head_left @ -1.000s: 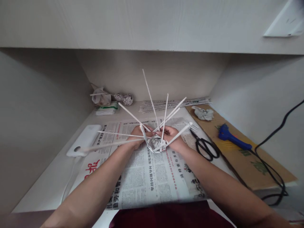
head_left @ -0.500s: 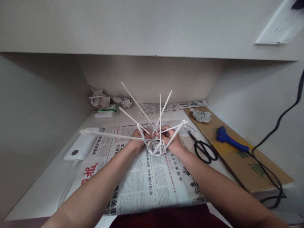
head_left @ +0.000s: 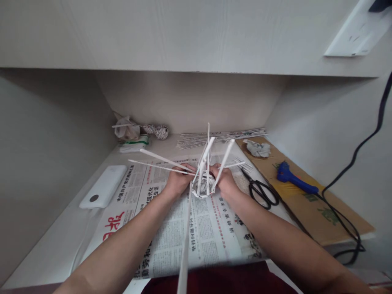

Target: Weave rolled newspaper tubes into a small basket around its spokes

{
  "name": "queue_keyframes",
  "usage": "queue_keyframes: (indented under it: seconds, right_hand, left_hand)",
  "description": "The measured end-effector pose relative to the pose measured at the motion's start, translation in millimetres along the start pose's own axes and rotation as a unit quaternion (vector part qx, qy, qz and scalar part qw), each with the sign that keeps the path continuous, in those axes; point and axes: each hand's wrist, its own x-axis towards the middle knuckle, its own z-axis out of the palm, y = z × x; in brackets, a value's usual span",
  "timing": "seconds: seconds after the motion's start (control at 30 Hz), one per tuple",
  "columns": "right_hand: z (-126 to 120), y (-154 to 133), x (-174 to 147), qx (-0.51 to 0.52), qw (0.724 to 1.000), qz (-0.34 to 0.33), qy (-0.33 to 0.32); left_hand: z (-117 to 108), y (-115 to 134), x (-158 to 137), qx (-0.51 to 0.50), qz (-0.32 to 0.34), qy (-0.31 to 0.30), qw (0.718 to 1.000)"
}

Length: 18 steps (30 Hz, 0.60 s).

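A small woven basket of rolled paper strips [head_left: 203,188] is held up between my hands, with several long white paper sticks [head_left: 226,161] fanning out from its rim. My left hand [head_left: 180,179] grips its left side, fingers closed near the base of two sticks that point left. On the right side, my right hand [head_left: 225,179] is closed around the basket's wall; its fingertips are partly hidden behind the sticks. One long stick [head_left: 184,249] points down toward me over the newspaper [head_left: 171,232].
Black scissors [head_left: 263,194] and a blue glue gun [head_left: 295,178] on cardboard [head_left: 333,214] lie to the right, with crumpled paper [head_left: 257,148] behind. Paper sticks [head_left: 220,138] lie along the back. A white power bank [head_left: 104,187] sits left. A shelf board [head_left: 190,36] hangs above.
The basket has turned in my hands. The long stick that pointed left now points down toward me, and other sticks have shifted around. Both hands stay at the basket's sides.
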Motion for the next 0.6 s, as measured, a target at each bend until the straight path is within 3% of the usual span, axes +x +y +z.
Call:
queue_keyframes:
  seconds: [0.13,0.37,0.6]
  right_hand:
    - [0.9,0.9,-0.9,0.093,0.994,0.055,0.003]
    - [6.1,-1.4,-6.3,0.133,0.99,0.037,0.024]
    - [9.8,-0.3,-6.0,0.188,0.979,0.073,0.029]
  left_hand:
    - [-0.5,2.3,-0.6,0.021,0.018,0.018,0.999]
    - [0.0,-1.0,-1.0,-0.014,0.033,0.03,0.999]
    - [2.3,-1.9,-1.4,-0.027,0.055,0.042,0.997]
